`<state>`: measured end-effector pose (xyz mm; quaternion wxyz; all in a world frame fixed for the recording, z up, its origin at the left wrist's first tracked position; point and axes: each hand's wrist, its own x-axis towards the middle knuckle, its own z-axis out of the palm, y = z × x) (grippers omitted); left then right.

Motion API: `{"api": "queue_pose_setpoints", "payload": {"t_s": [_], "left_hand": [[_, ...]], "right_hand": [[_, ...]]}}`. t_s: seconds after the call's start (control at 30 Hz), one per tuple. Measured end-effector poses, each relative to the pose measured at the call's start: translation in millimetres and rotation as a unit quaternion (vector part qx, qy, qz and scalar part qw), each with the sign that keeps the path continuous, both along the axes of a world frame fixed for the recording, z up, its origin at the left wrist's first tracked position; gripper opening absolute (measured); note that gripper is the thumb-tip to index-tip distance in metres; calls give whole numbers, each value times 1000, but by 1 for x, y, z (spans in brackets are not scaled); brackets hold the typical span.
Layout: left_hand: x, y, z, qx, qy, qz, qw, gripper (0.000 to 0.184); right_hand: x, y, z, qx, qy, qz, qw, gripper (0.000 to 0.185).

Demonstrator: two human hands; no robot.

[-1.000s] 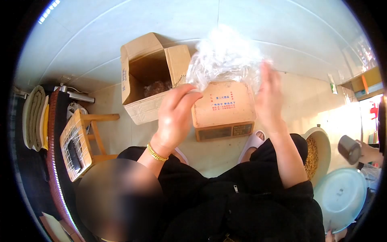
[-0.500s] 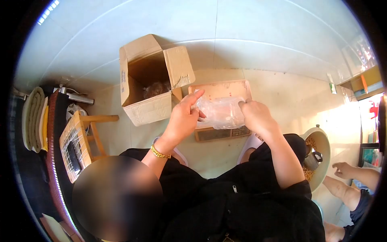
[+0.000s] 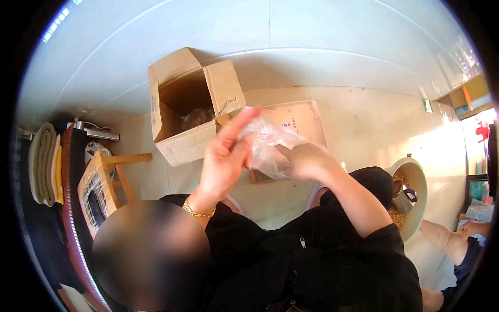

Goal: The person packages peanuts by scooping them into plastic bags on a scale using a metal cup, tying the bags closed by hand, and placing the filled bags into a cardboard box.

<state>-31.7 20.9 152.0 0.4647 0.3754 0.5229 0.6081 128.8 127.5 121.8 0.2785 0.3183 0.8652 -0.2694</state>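
Hands [image 3: 221,166] [image 3: 309,164] grip a crumpled clear plastic bag [image 3: 267,148] above the printed box [image 3: 309,117].

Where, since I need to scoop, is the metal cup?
Head view, right side: the metal cup lies on yellowish bits in the round tub, beside the right knee.

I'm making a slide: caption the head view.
Left hand and right hand handle a plastic bag near an open box.

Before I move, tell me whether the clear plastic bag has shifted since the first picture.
Yes. Against the scale, the plastic bag has come toward the person, from mostly beyond its far edge to over its left part.
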Motion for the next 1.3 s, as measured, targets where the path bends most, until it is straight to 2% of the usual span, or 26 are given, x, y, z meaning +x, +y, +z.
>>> {"api": "queue_pose_setpoints", "payload": {"t_s": [0.03,0.1,0.13,0.2,0.23,0.27,0.3,0.43,0.47,0.5,0.53,0.6,0.63,0.67,0.7,0.73,0.8,0.87,0.9,0.97,1.0,1.07,1.13,1.2,1.27,1.3], "left_hand": [[-4,1,0,0,1,0,1000,41],[-14,3,-2,-65,19,18,998,41],[-15,4,-9,-89,25,19,996,40],[-11,3,-16,-93,49,-7,994,39],[-9,2,-17,-97,75,-40,992,38],[-8,1,-16,-98,75,-49,991,38],[-8,1,-13,-97,75,-48,991,38],[-10,1,-3,-67,61,-20,996,37],[-12,1,-3,-66,64,-4,996,36],[-12,0,-4,-66,61,0,996,36],[-11,0,-7,-72,51,-15,996,36],[-11,0,-8,-75,42,-34,996,36],[-10,-2,-7,-71,18,-48,996,35],[-11,-2,-6,-68,-4,-63,996,34],[-12,-2,-5,-68,-1,-69,995,34],[-13,-1,-3,-63,2,-38,997,34],[-15,3,-6,-69,36,3,997,33],[-17,4,-7,-79,34,-9,996,33],[-17,6,-7,-93,41,-5,995,33],[-17,8,-10,-105,36,-18,994,34],[-15,9,-12,-124,36,-18,991,35],[-13,11,-15,-134,46,-22,990,36],[-12,14,-14,-140,53,-18,989,38],[-11,15,-12,-143,71,-12,987,39],[-8,16,-13,-131,68,-7,989,38],[-7,15,-13,-122,69,1,990,37]], "right_hand": [[6,-1,-14,0,1,0,1000,54],[18,-7,-45,161,161,74,971,68],[17,-8,-46,159,161,80,971,68],[8,-13,-21,87,225,-92,966,60],[4,-8,-22,87,224,-88,967,60],[-1,2,-26,83,70,-26,994,56],[-5,9,-31,77,-84,35,993,52],[-6,5,-44,70,-193,85,975,42],[-4,-2,-39,92,-44,13,995,39],[-3,-7,-36,108,106,-59,987,36],[-4,-10,-36,108,105,-55,987,36],[-6,-13,-36,147,223,-72,961,30],[-6,-11,-37,150,224,-74,960,30],[-8,-7,-39,124,73,9,990,31],[-9,-4,-39,91,-79,89,989,33],[-9,-5,-38,91,-79,81,989,33],[-3,-5,-35,45,87,50,994,35],[-1,2,-28,-70,243,-35,967,33],[7,4,-16,-62,237,-49,968,33],[22,6,19,-204,457,-86,861,29],[33,4,42,-198,455,-95,863,29],[69,1,82,-155,481,-188,842,27],[118,4,88,7,506,-235,830,26],[170,2,90,153,466,-370,789,23],[225,0,77,320,350,-431,768,23],[252,-3,66,387,241,-423,783,24]]}}
